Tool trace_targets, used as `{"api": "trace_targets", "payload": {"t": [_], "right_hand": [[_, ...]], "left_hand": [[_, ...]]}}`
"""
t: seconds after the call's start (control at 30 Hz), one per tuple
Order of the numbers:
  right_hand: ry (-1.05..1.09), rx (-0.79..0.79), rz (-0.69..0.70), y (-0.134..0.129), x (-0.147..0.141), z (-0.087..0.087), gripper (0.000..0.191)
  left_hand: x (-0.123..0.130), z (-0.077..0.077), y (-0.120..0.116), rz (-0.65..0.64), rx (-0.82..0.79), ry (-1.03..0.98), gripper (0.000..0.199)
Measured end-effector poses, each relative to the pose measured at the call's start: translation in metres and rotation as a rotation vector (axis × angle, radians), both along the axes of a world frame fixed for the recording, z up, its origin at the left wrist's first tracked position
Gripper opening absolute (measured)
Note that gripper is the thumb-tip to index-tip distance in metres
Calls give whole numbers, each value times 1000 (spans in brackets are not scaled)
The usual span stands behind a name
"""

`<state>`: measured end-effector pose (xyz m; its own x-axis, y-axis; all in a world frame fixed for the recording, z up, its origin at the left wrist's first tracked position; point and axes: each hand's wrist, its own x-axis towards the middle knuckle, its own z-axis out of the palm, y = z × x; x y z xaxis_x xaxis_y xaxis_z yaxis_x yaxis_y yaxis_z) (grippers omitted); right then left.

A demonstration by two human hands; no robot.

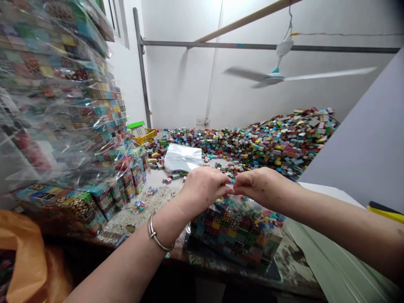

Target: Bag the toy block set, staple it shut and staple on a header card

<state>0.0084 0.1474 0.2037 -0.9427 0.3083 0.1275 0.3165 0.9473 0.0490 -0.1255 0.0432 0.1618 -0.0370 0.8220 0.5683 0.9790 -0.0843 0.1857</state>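
A block of small patterned boxes [233,235] stands at the table's front edge, with clear plastic around it and small colourful pieces [268,219] on top. Above it, my left hand [206,185], with a metal bracelet on the wrist, has its fingers pressed together. My right hand [260,183] faces it, fingers pinched, and the fingertips of both hands nearly meet over the box block. Whatever lies between the fingers is too small to name, and the clear plastic near them is hard to make out.
Wrapped stacks of patterned boxes [104,105] rise at the left. A silvery-white bag [183,158] lies behind my hands, before a large heap of little boxes [284,143]. A yellow basket [145,136] stands behind; an orange bag [28,256] is at the lower left. A fan [274,78] hangs above.
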Motion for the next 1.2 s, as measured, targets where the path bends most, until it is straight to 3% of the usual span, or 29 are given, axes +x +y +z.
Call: {"api": "trace_targets", "payload": {"t": [0.13, 0.23, 0.33, 0.4, 0.5, 0.57, 0.63, 0.73, 0.9, 1.07, 1.2], "right_hand": [[27, -63, 21, 2, 6, 4, 16], [212, -207, 9, 12, 24, 9, 14], [502, -360, -100, 28, 54, 6, 52], [612, -501, -195, 37, 73, -7, 76], [663, -773, -307, 39, 88, -31, 90], [678, -946, -332, 32, 87, -43, 85], [677, -1057, -329, 23, 82, -46, 67], [689, -1069, -324, 14, 75, -41, 36], [709, -1049, -352, 15, 78, -40, 34], [743, -1030, -370, 14, 81, -43, 33], [778, -961, -411, 17, 88, -42, 30]], "left_hand": [[1, 1, 2, 13, -46, -145, 8], [2, 2, 2, 6, -23, -175, 7], [1, 1, 3, -18, -1, -188, 8], [1, 0, 4, -31, 1, -184, 10], [1, -2, 6, -43, 5, -185, 11], [1, -2, 6, -49, 0, -195, 11], [2, -3, 7, -49, -17, -200, 12], [3, -2, 7, -30, -45, -190, 13], [2, -1, 7, -39, -57, -218, 12], [-3, -3, 9, -146, -55, -302, 18], [-4, -4, 9, -126, -40, -302, 13]]}}
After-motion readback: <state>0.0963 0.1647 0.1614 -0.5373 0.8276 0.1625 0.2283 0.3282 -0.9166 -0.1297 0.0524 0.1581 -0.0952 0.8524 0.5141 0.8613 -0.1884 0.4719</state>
